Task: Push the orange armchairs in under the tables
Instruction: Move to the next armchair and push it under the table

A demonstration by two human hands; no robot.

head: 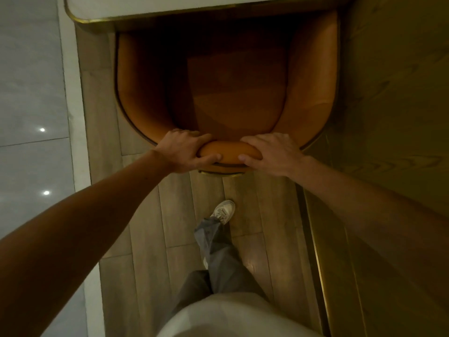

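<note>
An orange armchair (233, 93) with a curved back stands directly below me, seen from above. Its front end lies under the white table top with a brass edge (150, 10) at the top of the view. My left hand (184, 152) grips the top of the backrest on the left, fingers over the inside and thumb on the outside. My right hand (272, 154) grips the same backrest rim on the right, thumb towards the middle. Both arms are stretched forward.
Wooden floor planks (155, 215) run under the chair and my feet; one white shoe (224, 211) steps forward behind the chair. Glossy pale tiles (31, 93) lie to the left. A dark wood wall or panel with a brass strip (388, 142) closes the right side.
</note>
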